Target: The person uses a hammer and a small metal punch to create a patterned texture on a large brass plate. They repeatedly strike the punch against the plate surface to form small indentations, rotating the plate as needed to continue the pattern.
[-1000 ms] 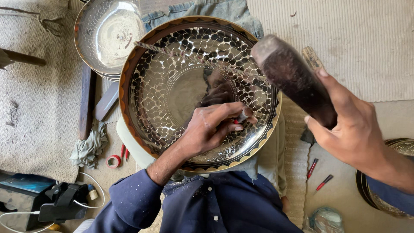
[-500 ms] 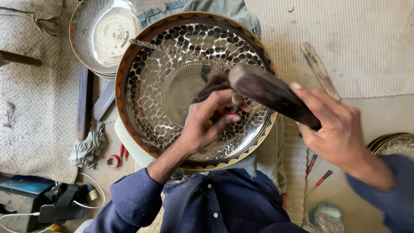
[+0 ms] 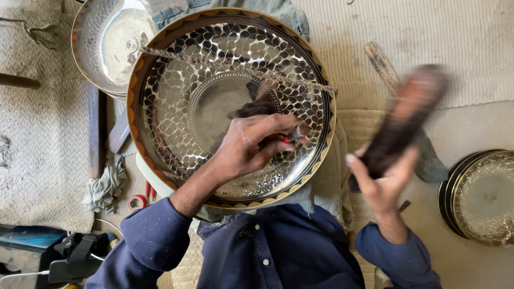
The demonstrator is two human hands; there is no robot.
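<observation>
A large round metal tray (image 3: 176, 112) with a scale-like engraved pattern and a dark and gold rim rests on my lap. My left hand (image 3: 251, 147) lies on its lower right part, fingers closed on a small punch tool with a red band (image 3: 293, 135) set against the metal. My right hand (image 3: 383, 182) is off the tray's right edge, gripping a dark wooden mallet (image 3: 407, 115) that is raised and blurred. A twisted cord (image 3: 230, 67) runs across the tray's upper part.
A plain silver bowl (image 3: 104, 40) lies at the upper left, on a woven mat (image 3: 32, 134). More engraved trays (image 3: 482, 198) are stacked at the right. A wooden stick (image 3: 381, 64), a grey rag (image 3: 107, 184), red-handled scissors (image 3: 140, 199) and dark gear (image 3: 69, 251) lie around.
The mallet came down onto the punch half a second ago and has swung back up to the right. My left hand has stayed on the tray with the punch.
</observation>
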